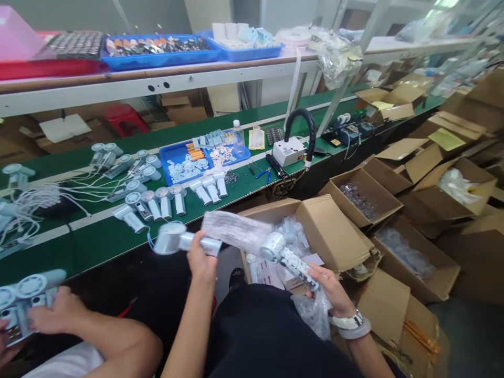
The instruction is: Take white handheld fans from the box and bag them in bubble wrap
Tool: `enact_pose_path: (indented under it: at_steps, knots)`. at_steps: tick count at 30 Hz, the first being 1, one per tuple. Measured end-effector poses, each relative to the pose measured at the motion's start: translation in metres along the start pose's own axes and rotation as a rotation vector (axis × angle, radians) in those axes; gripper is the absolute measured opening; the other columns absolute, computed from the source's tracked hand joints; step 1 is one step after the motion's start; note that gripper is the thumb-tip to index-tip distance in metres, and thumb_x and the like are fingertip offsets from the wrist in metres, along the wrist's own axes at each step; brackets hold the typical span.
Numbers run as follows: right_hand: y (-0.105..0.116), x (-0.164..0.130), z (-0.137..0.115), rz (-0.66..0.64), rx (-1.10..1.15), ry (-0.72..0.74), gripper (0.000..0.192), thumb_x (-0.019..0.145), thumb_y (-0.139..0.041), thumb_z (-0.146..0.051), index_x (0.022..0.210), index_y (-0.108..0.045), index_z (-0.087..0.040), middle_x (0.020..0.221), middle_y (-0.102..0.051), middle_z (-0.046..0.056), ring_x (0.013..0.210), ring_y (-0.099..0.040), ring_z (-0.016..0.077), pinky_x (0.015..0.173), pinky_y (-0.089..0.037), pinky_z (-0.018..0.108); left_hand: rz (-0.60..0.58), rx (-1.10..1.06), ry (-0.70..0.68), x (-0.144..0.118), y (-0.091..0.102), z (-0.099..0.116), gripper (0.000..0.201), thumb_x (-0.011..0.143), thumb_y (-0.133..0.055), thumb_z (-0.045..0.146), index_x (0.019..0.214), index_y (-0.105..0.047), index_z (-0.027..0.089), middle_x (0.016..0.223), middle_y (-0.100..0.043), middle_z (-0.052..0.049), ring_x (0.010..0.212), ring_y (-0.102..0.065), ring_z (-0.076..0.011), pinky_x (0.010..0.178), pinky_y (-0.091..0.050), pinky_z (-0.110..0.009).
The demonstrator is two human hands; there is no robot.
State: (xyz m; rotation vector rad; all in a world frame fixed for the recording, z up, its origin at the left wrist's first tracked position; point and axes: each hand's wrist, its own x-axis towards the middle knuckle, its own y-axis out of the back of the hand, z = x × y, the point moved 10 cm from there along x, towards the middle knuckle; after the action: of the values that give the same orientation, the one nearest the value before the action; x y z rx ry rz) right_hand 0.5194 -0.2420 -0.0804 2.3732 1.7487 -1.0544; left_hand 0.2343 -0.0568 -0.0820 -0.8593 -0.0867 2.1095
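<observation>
My left hand (202,258) is closed round the handle of a light blue hair-dryer-shaped device (170,239), its round head pointing left. A blurred, translucent plastic sleeve (236,231) stretches from beside my left fingers toward the right. In my right hand (329,286) is a second hair-dryer-shaped device (297,265), white-flecked and gripped near the handle's end. Clear plastic bag (317,315) hangs below my right fingers; whether they pinch it I cannot tell. Just beneath both hands, an open cardboard box (331,231) holds bagged pieces and small printed boxes.
On the green bench (94,236) stand several similar devices (155,205), a blue parts tray (167,170) and a white box with a black hose (289,152). A co-worker's hands (59,312) hold devices at left. More cartons (417,257) crowd the right.
</observation>
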Motion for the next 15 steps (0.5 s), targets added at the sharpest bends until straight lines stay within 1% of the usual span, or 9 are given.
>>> enact_pose_path:
  at_steps: [2,3,4,5,8,10,12,13,15]
  knots:
    - [0.012,-0.004,0.000,0.033,0.120,0.014,0.031,0.070,-0.068,-0.043,0.077,-0.063,-0.013,0.058,-0.061,0.002,0.038,-0.048,0.0077,0.035,-0.030,0.017,0.101,-0.021,-0.096,0.010,0.008,0.016,0.029,0.054,-0.066,0.013,0.080,-0.053,0.015,0.076,-0.058,0.004,0.066,-0.057,-0.0095,0.057,-0.050,-0.021]
    - [0.016,-0.006,0.000,0.049,0.175,0.022,0.031,0.070,-0.068,-0.044,0.073,-0.062,-0.014,0.061,-0.062,0.003,0.038,-0.047,0.0076,0.034,-0.029,0.017,0.128,-0.018,-0.130,0.011,0.010,0.018,0.033,0.052,-0.068,0.013,0.082,-0.053,0.015,0.077,-0.057,0.004,0.066,-0.057,-0.0097,0.057,-0.050,-0.021]
    - [0.019,-0.008,0.000,0.066,0.225,0.026,0.031,0.069,-0.069,-0.044,0.072,-0.062,-0.014,0.064,-0.064,0.004,0.039,-0.047,0.0076,0.034,-0.029,0.017,0.129,0.000,-0.150,0.011,0.011,0.017,0.037,0.049,-0.070,0.013,0.082,-0.054,0.015,0.078,-0.057,0.004,0.066,-0.057,-0.0100,0.056,-0.050,-0.022]
    - [0.021,-0.010,-0.001,0.081,0.267,0.025,0.032,0.068,-0.069,-0.045,0.072,-0.061,-0.014,0.066,-0.065,0.005,0.040,-0.047,0.0076,0.034,-0.030,0.017,0.108,0.027,-0.153,0.009,0.010,0.010,0.039,0.047,-0.071,0.013,0.082,-0.055,0.015,0.077,-0.057,0.004,0.065,-0.057,-0.0104,0.056,-0.050,-0.023]
    - [0.018,-0.013,-0.006,0.105,0.356,0.022,0.035,0.067,-0.070,-0.046,0.074,-0.062,-0.013,0.065,-0.063,0.003,0.041,-0.046,0.0066,0.035,-0.032,0.016,-0.010,0.119,-0.102,-0.004,0.003,-0.025,0.038,0.045,-0.074,0.015,0.080,-0.059,0.014,0.074,-0.058,0.004,0.061,-0.057,-0.0101,0.054,-0.049,-0.023]
    - [0.011,-0.013,-0.011,0.078,0.380,0.012,0.036,0.067,-0.070,-0.047,0.075,-0.063,-0.013,0.056,-0.059,0.001,0.039,-0.044,0.0059,0.034,-0.031,0.015,-0.087,0.160,-0.036,-0.016,-0.001,-0.053,0.039,0.045,-0.075,0.017,0.080,-0.060,0.014,0.071,-0.058,0.003,0.058,-0.056,-0.0091,0.052,-0.047,-0.021]
    - [0.002,-0.013,-0.014,0.047,0.389,-0.001,0.036,0.068,-0.069,-0.048,0.074,-0.063,-0.013,0.049,-0.054,-0.001,0.038,-0.041,0.0059,0.033,-0.030,0.014,-0.189,0.202,0.051,-0.027,-0.008,-0.081,0.038,0.046,-0.076,0.019,0.081,-0.061,0.014,0.069,-0.059,0.003,0.056,-0.056,-0.0084,0.051,-0.046,-0.020]
    - [-0.001,-0.012,-0.015,0.040,0.394,-0.006,0.036,0.068,-0.068,-0.048,0.074,-0.063,-0.013,0.049,-0.054,-0.001,0.038,-0.041,0.0060,0.032,-0.030,0.014,-0.249,0.225,0.105,-0.033,-0.012,-0.093,0.038,0.045,-0.076,0.019,0.080,-0.062,0.013,0.068,-0.059,0.002,0.055,-0.056,-0.0087,0.051,-0.046,-0.020]
    - [-0.005,-0.012,-0.018,0.052,0.400,0.008,0.035,0.068,-0.069,-0.047,0.075,-0.063,-0.014,0.057,-0.058,0.001,0.041,-0.044,0.0062,0.032,-0.031,0.014,-0.365,0.272,0.216,-0.046,-0.019,-0.115,0.038,0.044,-0.077,0.018,0.079,-0.064,0.011,0.070,-0.062,-0.001,0.058,-0.058,-0.0110,0.054,-0.047,-0.022]
